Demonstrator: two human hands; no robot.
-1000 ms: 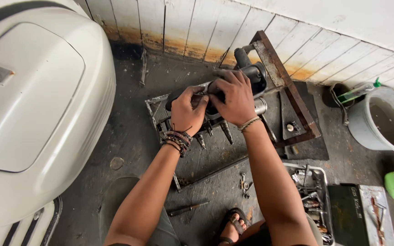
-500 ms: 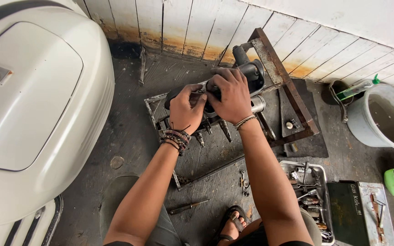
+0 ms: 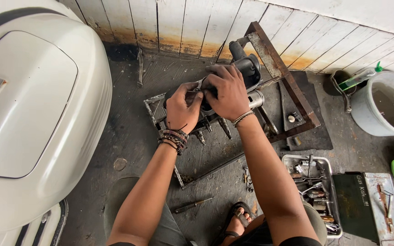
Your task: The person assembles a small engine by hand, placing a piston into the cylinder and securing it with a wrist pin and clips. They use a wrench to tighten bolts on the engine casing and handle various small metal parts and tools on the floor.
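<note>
Head view shows your left hand (image 3: pixel 182 105) and right hand (image 3: pixel 225 93) both curled tight round a dark engine part (image 3: pixel 247 68), which rests on a rusty metal frame (image 3: pixel 282 77) on the stained concrete floor (image 3: pixel 128 136). Beyond your hands runs a white plank wall (image 3: pixel 183 23). Left of your left hand sits a white vehicle body (image 3: pixel 33 114); right of your right arm, a tray of tools (image 3: pixel 313 191) and a grey bucket (image 3: pixel 384 109).

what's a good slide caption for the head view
Both hands, left hand and right hand, grip a dark engine part on a rusty metal frame beside a white scooter body.
</note>
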